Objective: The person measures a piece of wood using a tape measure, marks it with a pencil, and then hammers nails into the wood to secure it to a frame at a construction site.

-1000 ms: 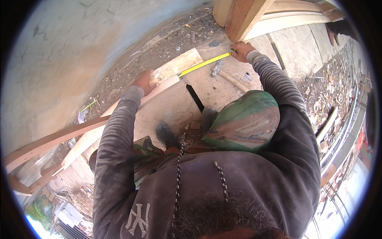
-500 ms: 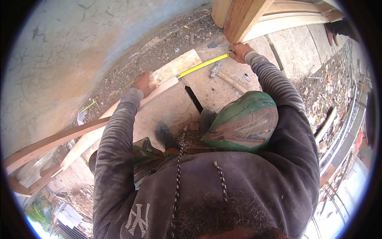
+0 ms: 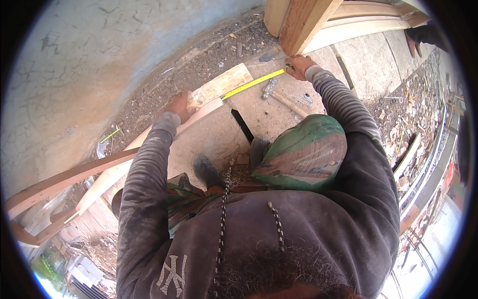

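My left hand (image 3: 180,106) is closed around the left end of a short, pale, rough-faced board (image 3: 224,83), where it meets a long wooden strip (image 3: 208,108). Some of its fingers are hidden behind the wood. My right hand (image 3: 299,67) grips a tape measure, whose case is mostly covered by the fingers. The yellow tape blade (image 3: 254,83) runs out straight from that hand down to the ends of the board and strip. Just below the blade, a hammer (image 3: 284,102) with a metal head and wooden handle lies on the concrete slab.
Upright timber posts (image 3: 303,27) stand just beyond my right hand. A brown beam (image 3: 74,174) crosses at the left, near a plastered wall (image 3: 89,65). Small metal pieces (image 3: 308,98) lie by the hammer. A dark slot (image 3: 242,125) cuts the slab. Another person's foot (image 3: 412,45) shows at upper right.
Almost nothing differs. My right hand and the tape end have shifted very slightly to the left; my left hand stays on the board.
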A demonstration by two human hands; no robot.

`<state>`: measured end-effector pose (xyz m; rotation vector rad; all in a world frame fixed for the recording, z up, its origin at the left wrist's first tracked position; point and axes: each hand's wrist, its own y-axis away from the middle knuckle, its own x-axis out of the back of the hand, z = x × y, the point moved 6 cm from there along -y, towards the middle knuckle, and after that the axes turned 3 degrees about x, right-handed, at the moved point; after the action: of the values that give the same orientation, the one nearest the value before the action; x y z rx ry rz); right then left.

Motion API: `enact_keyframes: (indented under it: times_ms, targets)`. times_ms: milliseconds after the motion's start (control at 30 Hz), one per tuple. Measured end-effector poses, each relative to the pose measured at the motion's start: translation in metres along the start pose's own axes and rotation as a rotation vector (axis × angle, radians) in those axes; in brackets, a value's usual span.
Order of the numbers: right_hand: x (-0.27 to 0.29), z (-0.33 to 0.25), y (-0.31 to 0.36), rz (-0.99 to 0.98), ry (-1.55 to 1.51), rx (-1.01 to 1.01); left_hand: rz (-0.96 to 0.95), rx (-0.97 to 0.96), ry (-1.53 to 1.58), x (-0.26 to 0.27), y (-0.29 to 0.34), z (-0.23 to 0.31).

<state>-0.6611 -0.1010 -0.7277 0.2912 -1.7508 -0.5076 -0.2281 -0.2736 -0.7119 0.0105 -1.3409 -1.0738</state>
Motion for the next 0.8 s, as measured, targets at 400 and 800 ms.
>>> enact_keyframes:
  times_ms: [400, 800]
  targets:
    - [-0.0023, 0.0012, -0.0025, -0.004, 0.004, 0.005, 0.046, -0.02, -0.018, -0.004, -0.0023, -0.0042]
    - [-0.0007, -0.0005, -0.0015, -0.025, 0.01, -0.002, 0.041, -0.014, -0.056, -0.0035, -0.0013, -0.0024]
